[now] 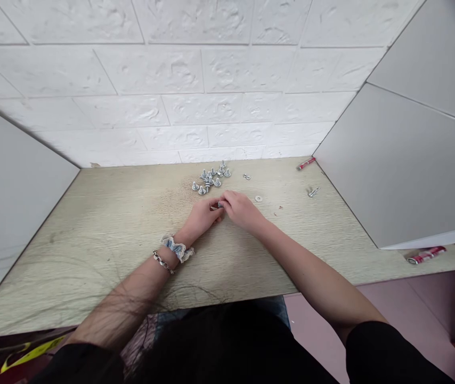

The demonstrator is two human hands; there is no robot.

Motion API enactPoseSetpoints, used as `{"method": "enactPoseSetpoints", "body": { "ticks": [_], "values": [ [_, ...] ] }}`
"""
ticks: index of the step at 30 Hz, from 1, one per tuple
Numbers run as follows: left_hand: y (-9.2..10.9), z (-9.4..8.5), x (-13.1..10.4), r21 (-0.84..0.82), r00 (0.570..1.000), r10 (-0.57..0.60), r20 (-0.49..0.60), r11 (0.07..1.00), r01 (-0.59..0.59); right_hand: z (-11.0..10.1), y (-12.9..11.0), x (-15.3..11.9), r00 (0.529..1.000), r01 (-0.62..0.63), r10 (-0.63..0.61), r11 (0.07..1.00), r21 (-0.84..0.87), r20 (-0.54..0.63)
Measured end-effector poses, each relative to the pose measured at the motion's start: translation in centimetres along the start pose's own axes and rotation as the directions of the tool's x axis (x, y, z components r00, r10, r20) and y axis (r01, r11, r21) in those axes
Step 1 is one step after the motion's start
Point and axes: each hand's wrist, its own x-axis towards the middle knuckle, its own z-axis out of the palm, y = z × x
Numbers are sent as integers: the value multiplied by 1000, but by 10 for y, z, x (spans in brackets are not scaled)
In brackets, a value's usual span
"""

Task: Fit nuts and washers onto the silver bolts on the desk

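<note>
Small grey metal part (220,204), mostly hidden by fingers, is at the centre of the pale wood-grain tabletop (111,229); whether it touches the surface cannot be determined. Left to right: the bare left hand (203,215) is pinched on the part. Just beyond lies a cluster of silver metal bolts (210,180). The bare right hand (241,209) grips the part between thumb and finger. Farther right lie small silver metal nuts (248,178), a flat silver ring washer (258,200) and slim silver metal fasteners (313,192). Assessment: two-handed fingertip work appears in hand; the next move calls for a steady left pinch and fine right-finger control.
</note>
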Motion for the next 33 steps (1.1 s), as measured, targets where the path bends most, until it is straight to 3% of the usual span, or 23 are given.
{"method": "enactPoseSetpoints", "body": {
  "ticks": [10,26,30,33],
  "values": [
    [-4,-1,1,14,1000,29,3,999,-29,1,8,0,993,113,-114,991,69,18],
    [-2,1,0,32,999,49,4,998,-49,-5,0,0,983,-181,183,981,-68,17],
    [-4,2,1,71,999,52,5,996,-52,-8,-1,0,981,-187,193,968,-166,20],
    [-3,2,1,67,999,42,-3,997,-42,-9,-2,-1,984,-176,180,973,-150,15]
  ]
}}
